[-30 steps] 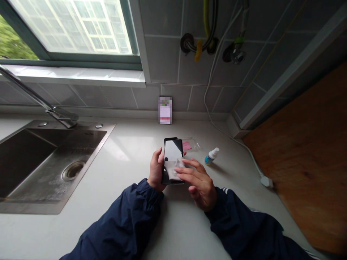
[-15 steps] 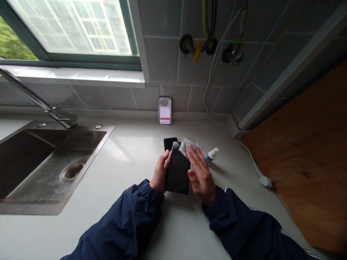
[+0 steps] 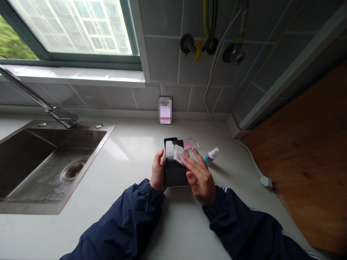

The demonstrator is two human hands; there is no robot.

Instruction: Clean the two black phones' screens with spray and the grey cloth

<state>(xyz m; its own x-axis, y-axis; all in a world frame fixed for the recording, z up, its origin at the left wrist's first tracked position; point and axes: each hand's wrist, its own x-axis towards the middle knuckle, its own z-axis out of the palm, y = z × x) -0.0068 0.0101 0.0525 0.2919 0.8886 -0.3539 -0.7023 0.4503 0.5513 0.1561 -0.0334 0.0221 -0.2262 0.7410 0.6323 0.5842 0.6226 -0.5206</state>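
Countertop (image 3: 130, 220), sink rim (image 3: 86, 169) well left of the left hand (image 3: 158, 170)

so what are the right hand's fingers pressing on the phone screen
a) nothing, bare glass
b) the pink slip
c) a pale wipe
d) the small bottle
c, the right hand has its fingertips on a pale wipe lying across the screen of the phone, which the left hand holds.

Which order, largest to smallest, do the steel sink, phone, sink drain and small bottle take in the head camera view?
1. Steel sink, clearly largest.
2. Phone.
3. Sink drain. The phone looks bigger, but it is held nearer the camera, so this pair is unsure.
4. Small bottle.
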